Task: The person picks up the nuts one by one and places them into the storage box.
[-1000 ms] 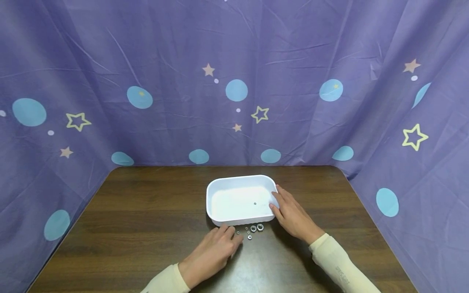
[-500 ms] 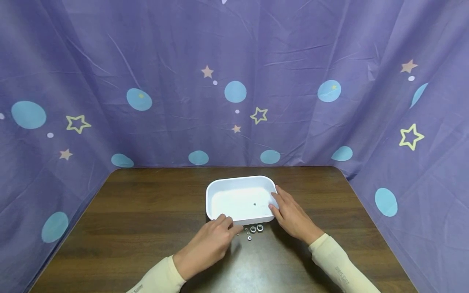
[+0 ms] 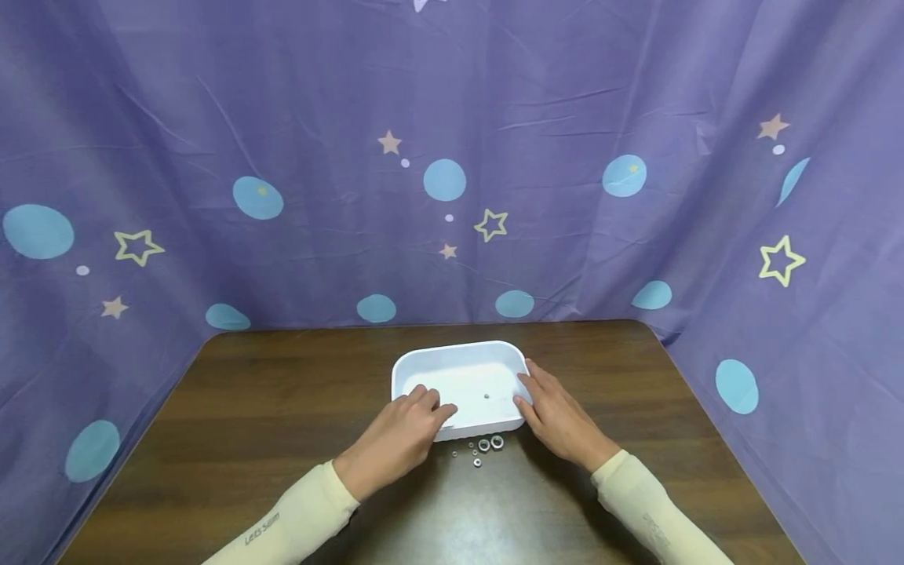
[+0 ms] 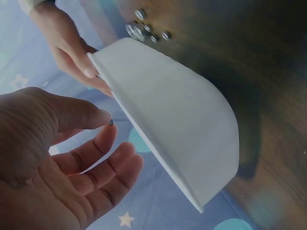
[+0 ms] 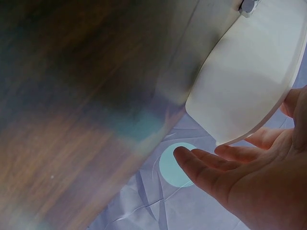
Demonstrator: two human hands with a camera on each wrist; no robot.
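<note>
My left hand (image 3: 397,431) is above the near left part of a white tray (image 3: 482,430). Between its thumb and index finger it pinches a tiny metal nut (image 4: 111,122), seen in the left wrist view; the other fingers are loosely bent. My right hand (image 3: 565,416) holds the tray's right end, with thumb and a finger over the rim and the rest outside. One small nut (image 3: 486,396) lies on the tray floor. Just in front of the tray are two large nuts, one of them a shiny hex nut (image 3: 497,442), and several smaller nuts (image 3: 477,463).
The tray stands on a dark wooden table (image 3: 297,392) with rounded far corners. A purple curtain (image 3: 318,235) printed with stars and dots hangs behind the table and along both sides.
My left hand has picked up a tiny nut from the table in front of the tray and moved up and forward over the near rim. My right hand stays at the tray's end.
</note>
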